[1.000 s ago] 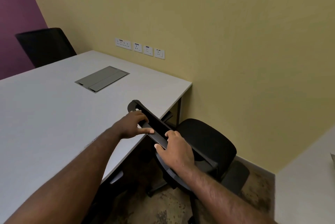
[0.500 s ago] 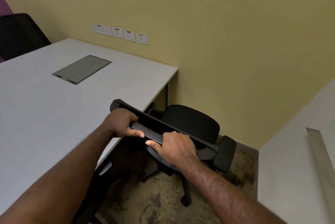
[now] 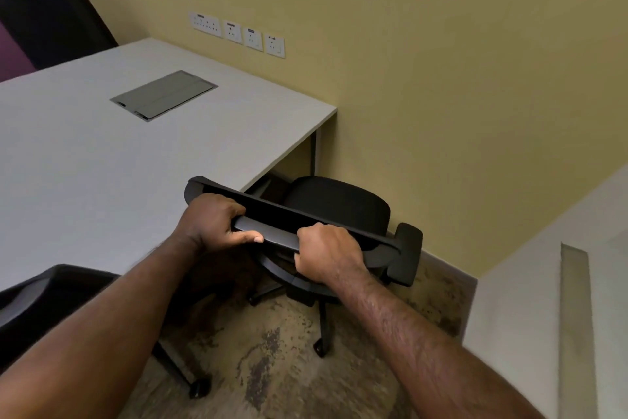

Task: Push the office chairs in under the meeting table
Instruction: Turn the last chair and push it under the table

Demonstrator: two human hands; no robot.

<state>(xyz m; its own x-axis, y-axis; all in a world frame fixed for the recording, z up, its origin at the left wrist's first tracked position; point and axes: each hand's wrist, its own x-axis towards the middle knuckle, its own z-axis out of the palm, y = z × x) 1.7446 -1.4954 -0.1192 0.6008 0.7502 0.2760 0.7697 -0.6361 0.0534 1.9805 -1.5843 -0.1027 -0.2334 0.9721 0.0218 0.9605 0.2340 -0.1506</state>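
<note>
A black office chair (image 3: 339, 204) stands at the near right corner of the pale grey meeting table (image 3: 85, 167), its seat beside the table edge and close to the yellow wall. Both my hands hold the top rail of its backrest. My left hand (image 3: 214, 223) grips the rail near its left end, fingers curled over it. My right hand (image 3: 326, 254) grips the rail nearer the middle. The chair's right armrest (image 3: 406, 254) sticks out on the right. Its wheeled base shows below on the carpet.
A second black chair (image 3: 51, 286) sits at the lower left against the table edge. Another chair back (image 3: 57, 24) stands at the table's far side. A grey cable hatch (image 3: 163, 94) is set in the tabletop. A white wall (image 3: 543, 282) closes the right.
The chair has turned and shifted toward the table corner, its backrest now closer to square with the table edge. Both hands kept their hold on the rail.
</note>
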